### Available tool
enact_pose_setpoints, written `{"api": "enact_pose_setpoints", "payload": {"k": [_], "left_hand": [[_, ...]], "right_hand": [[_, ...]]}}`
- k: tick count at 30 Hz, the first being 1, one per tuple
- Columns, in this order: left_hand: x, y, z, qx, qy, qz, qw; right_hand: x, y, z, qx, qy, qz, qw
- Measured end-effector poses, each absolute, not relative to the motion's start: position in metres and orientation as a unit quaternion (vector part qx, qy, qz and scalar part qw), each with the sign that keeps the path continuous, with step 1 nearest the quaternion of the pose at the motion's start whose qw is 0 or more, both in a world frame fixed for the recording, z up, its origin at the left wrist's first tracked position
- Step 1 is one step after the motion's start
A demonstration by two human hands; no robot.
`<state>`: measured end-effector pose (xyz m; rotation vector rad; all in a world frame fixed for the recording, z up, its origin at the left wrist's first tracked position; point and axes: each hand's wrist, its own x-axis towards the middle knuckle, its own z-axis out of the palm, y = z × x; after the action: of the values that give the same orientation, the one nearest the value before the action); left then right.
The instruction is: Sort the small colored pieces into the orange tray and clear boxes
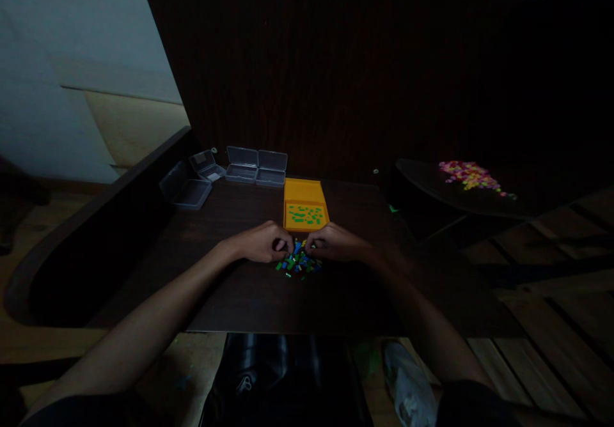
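Sm. brick pile, green/blue mix, prob. plastic

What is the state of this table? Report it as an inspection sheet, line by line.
Surface: dark wooden table, dimly lit.
Work items: pile of small green and blue pieces near the front edge; orange box just behind it, with green pieces inside.
Clutter: open clear cases at the far left corner.
Hands: left hand and right hand curled at the pile, fingertips in it; grip too dim to tell.
Cables: nothing seen.
Surroundings: pink and yellow pieces on a dark surface to the right; black bag under the table; wooden floor.
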<state>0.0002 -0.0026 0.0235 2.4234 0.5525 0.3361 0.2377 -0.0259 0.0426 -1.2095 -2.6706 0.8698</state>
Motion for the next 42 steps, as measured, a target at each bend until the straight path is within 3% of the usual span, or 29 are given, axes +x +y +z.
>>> {"api": "enact_pose_setpoints", "payload": {"k": [11,27,35,42], "left_hand": [[0.003,-0.006,0.026,0.909,0.24,0.126,0.317],[0.004,-0.006,0.03,0.898,0.263,0.153,0.316],[0.007,0.002,0.026,0.875,0.323,0.266,0.245],[0.021,0.018,0.023,0.861,0.394,0.26,0.188]], "right_hand": [[0.26,-0.001,0.046,-0.478,-0.824,0.247,0.179],[0.257,0.027,0.039,-0.509,-0.835,0.197,0.066],[0.263,0.022,0.042,-0.514,-0.828,0.189,0.121],[0.263,0.021,0.037,-0.532,-0.812,0.176,0.161]]}}
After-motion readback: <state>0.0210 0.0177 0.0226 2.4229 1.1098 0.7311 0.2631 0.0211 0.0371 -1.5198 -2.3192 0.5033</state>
